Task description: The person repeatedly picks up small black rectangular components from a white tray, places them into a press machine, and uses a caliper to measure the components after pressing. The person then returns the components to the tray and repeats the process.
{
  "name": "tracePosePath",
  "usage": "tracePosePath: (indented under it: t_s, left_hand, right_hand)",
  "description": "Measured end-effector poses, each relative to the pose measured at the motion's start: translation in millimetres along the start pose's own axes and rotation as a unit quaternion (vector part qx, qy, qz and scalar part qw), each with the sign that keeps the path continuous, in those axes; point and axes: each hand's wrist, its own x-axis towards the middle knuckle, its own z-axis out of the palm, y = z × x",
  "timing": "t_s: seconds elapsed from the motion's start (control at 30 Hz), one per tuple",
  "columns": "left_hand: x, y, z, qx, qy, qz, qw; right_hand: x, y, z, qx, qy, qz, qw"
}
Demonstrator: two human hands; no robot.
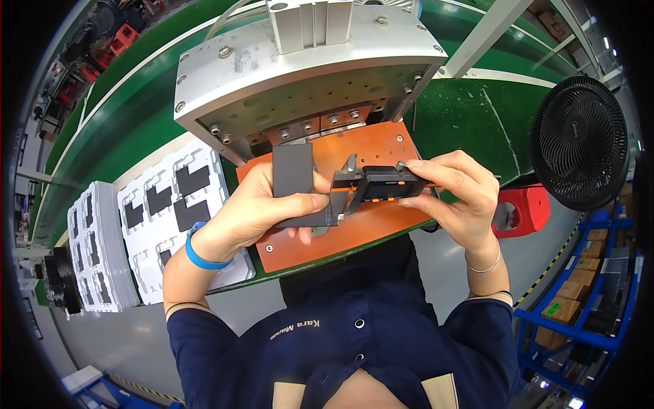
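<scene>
My left hand [253, 206], thumb on top and fingers beneath, grips a flat dark grey rectangular piece [293, 167] with a stepped lower right corner. A black digital caliper [388, 184] with a small display and orange buttons is pinched between the thumb and fingers of my right hand [463, 194]. The caliper's jaws meet the right side of the piece near its lower end; whether they press on it I cannot tell. Both hands are above an orange plate [293, 251] at the front of a metal press fixture [306, 82].
On the left, a white moulded tray [146, 249] holds several dark flat pieces, beside a stack of similar trays [112, 232]. A black fan [579, 143] and a red stool [535, 208] are at the right. Blue shelving [572, 334] carries boxes at the lower right.
</scene>
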Motion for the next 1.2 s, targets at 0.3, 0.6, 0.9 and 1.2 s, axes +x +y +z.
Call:
tracePosePath:
  t_s: [0.3,0.6,0.9,1.2]
  left_hand:
    - [0,0,1,0.003,-0.003,0.003,1.000]
    - [-1,5,1,0.014,-0.030,0.018,0.999]
    - [-90,10,-8,0.150,0.087,0.070,0.982]
    - [-229,-128,-125,0.569,0.663,0.078,0.481]
  right_hand:
    - [-2,-1,-1,-0.006,-0.004,-0.001,1.000]
    - [-2,-5,-7,-0.003,-0.012,0.023,1.000]
    - [-72,73,-88,0.039,0.094,0.269,0.958]
    - [-162,274,-82,-0.018,0.060,0.384,0.921]
